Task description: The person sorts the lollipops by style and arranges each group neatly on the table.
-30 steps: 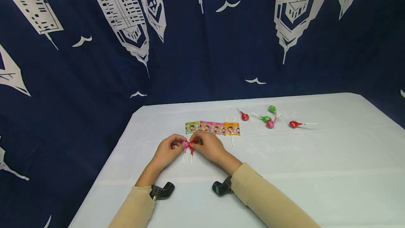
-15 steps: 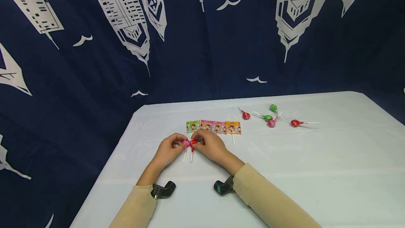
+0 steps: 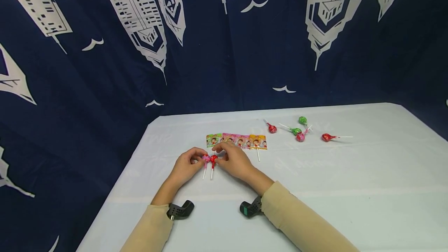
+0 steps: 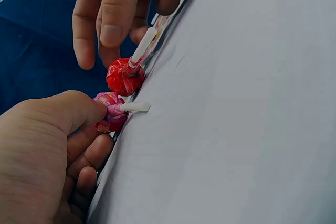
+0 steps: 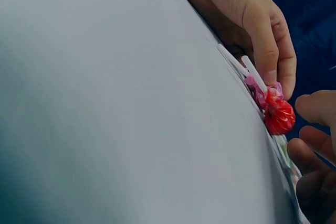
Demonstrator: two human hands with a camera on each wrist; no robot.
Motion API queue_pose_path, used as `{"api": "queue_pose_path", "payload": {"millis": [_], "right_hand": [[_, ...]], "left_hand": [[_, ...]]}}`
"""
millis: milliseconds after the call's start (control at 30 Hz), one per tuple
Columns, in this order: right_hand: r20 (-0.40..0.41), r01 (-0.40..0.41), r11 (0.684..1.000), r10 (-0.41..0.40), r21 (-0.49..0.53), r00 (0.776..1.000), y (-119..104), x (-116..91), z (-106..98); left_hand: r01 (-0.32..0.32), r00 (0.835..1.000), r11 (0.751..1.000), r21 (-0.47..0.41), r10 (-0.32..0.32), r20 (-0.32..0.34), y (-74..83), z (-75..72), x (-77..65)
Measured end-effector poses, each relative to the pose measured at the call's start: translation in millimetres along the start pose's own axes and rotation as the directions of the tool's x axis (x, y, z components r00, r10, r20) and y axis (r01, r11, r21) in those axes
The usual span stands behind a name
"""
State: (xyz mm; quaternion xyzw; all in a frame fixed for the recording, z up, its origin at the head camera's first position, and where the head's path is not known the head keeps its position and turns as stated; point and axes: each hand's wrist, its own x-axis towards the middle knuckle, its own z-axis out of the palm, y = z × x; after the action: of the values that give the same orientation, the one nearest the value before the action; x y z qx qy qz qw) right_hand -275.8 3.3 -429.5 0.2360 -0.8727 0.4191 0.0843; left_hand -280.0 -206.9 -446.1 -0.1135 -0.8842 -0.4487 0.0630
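Between thumb and fingers, my left hand (image 3: 186, 165) pinches a pink-wrapped lollipop (image 4: 112, 110) at its head. Right beside it on the white table lies a red-wrapped lollipop (image 5: 280, 118). Both white sticks point toward me in the head view. My right hand (image 3: 236, 161) hovers just right of the red lollipop; in the right wrist view its fingers are spread and stand clear of the wrapper. Just beyond the hands is a row of flat-wrapped lollipops: a green one (image 3: 211, 140), pink ones (image 3: 241, 141) and an orange one (image 3: 258, 142). The right hand hides part of this row.
Loose lollipops lie at the back right of the table (image 3: 315, 189): a red one (image 3: 272, 128), a green one (image 3: 296, 131), another green one (image 3: 302, 120), a pink one (image 3: 300, 137) and a red one (image 3: 326, 137). A dark blue patterned cloth (image 3: 224, 57) hangs behind.
My right hand has let go of the red lollipop and moved slightly to the right. The left hand keeps its pinch on the pink lollipop.
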Motion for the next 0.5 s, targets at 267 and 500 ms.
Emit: {"api": "queue_pose_path", "payload": {"millis": [267,500], "right_hand": [[-0.036,0.039,0.999,-0.038,0.034,0.999,1,-4,-20],[-0.041,0.031,0.998,-0.029,0.056,0.999,9,-7,-54]], "left_hand": [[0.015,1.000,1.000,0.006,-0.015,0.003,-0.1,-2.0,-1.4],[0.004,1.000,1.000,0.009,-0.004,0.001,1.1,-1.5,-0.8]]}}
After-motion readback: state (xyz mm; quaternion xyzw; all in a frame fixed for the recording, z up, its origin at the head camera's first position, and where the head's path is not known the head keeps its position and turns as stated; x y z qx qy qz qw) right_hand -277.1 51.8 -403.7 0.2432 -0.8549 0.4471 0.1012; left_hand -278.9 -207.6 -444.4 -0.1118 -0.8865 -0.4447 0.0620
